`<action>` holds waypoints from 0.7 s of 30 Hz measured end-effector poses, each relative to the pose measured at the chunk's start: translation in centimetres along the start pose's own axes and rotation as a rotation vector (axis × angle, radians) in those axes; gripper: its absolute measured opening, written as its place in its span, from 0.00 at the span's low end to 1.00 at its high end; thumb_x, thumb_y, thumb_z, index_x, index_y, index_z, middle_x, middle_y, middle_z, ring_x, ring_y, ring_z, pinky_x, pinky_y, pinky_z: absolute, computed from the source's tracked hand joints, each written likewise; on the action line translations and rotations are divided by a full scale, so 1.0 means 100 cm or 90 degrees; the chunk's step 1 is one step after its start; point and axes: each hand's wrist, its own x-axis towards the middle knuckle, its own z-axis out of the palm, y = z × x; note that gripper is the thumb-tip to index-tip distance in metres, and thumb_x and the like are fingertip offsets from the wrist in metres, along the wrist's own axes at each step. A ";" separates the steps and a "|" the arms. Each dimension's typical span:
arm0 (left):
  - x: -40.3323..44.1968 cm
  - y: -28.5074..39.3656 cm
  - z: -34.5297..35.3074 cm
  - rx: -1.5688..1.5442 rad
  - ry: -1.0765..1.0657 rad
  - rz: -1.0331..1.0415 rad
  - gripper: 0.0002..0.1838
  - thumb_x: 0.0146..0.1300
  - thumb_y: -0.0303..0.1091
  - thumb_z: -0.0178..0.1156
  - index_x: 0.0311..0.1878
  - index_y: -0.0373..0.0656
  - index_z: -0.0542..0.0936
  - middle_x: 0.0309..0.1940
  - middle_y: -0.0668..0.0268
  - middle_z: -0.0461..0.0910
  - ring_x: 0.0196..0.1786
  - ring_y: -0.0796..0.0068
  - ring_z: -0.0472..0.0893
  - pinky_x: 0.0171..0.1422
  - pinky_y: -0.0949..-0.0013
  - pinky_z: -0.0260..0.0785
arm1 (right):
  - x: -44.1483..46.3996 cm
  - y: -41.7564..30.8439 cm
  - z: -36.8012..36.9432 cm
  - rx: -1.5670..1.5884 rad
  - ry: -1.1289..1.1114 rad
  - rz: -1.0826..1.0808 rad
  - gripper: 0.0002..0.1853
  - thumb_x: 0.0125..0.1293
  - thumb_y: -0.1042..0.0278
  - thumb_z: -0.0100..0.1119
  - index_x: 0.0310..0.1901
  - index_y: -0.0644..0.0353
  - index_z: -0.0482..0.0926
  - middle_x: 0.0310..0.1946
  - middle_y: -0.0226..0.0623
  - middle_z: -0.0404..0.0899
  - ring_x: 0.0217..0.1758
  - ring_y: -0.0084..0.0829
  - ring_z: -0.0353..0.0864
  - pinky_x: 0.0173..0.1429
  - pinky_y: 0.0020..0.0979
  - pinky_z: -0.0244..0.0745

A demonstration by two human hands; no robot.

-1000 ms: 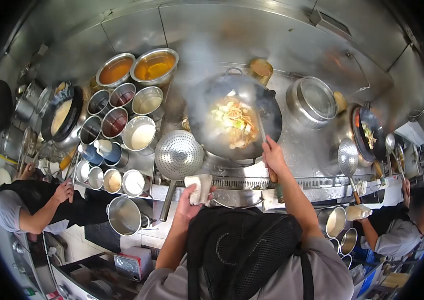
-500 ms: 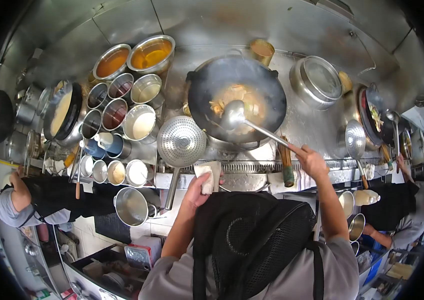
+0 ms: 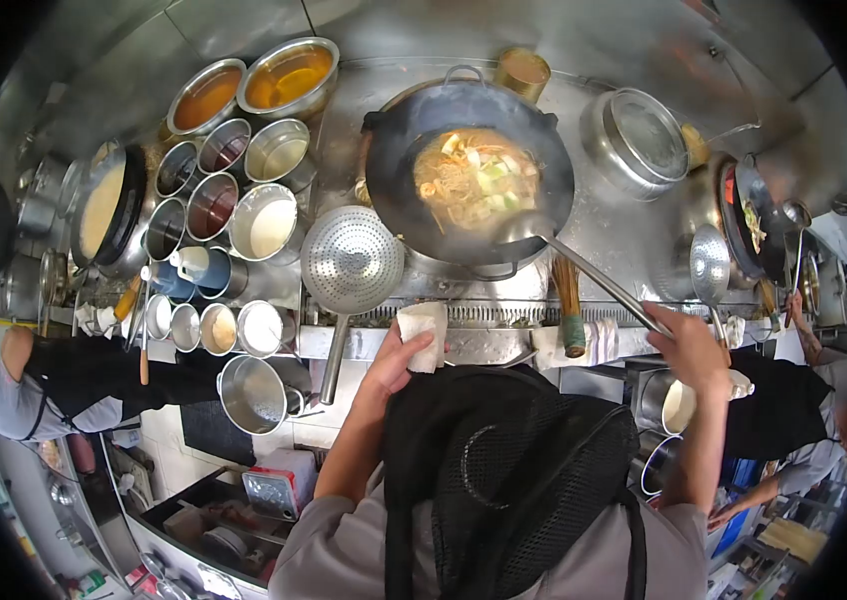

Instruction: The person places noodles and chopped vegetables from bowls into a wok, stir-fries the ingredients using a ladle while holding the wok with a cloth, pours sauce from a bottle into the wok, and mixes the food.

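Centred on the bench, a big wok holds brothy food; the right hand wraps its fingers round a ladle reaching the wok's near right; leftward, the left hand clutches a cloth.

Three filled woks, one held cloth, two amber-filled bowls, four small cups and one brush are counted.

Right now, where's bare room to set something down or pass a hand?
The steel counter is bare between the wok, pot and slotted spoon; the ladle crosses its front. A narrower strip runs between wok and cups, behind the strainer. Left of that, cups and bowls stand crowded.
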 end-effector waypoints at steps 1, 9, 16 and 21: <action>0.000 0.000 0.002 -0.003 -0.004 0.001 0.32 0.66 0.29 0.64 0.70 0.38 0.61 0.53 0.53 0.77 0.49 0.57 0.84 0.49 0.57 0.81 | 0.011 0.008 0.017 -0.013 0.011 0.019 0.25 0.60 0.74 0.65 0.61 0.56 0.78 0.45 0.53 0.84 0.50 0.54 0.82 0.54 0.45 0.76; -0.007 0.002 -0.004 0.018 0.048 0.050 0.29 0.69 0.27 0.60 0.69 0.43 0.60 0.54 0.54 0.76 0.46 0.57 0.84 0.48 0.57 0.82 | 0.058 0.017 0.137 0.323 0.151 0.178 0.25 0.70 0.68 0.58 0.68 0.61 0.70 0.36 0.62 0.82 0.35 0.45 0.85 0.42 0.44 0.77; -0.001 0.000 -0.005 -0.030 0.053 0.044 0.25 0.73 0.33 0.56 0.69 0.43 0.60 0.56 0.56 0.76 0.46 0.59 0.83 0.47 0.58 0.81 | 0.089 -0.002 0.220 0.202 0.304 0.040 0.27 0.72 0.65 0.56 0.71 0.59 0.66 0.23 0.47 0.77 0.21 0.36 0.76 0.31 0.41 0.76; -0.003 0.004 -0.005 -0.045 0.059 0.040 0.23 0.75 0.35 0.54 0.69 0.42 0.62 0.53 0.56 0.78 0.43 0.60 0.84 0.47 0.58 0.81 | 0.071 -0.034 0.160 0.553 0.048 0.224 0.27 0.73 0.66 0.52 0.71 0.61 0.65 0.32 0.52 0.85 0.29 0.41 0.83 0.38 0.43 0.78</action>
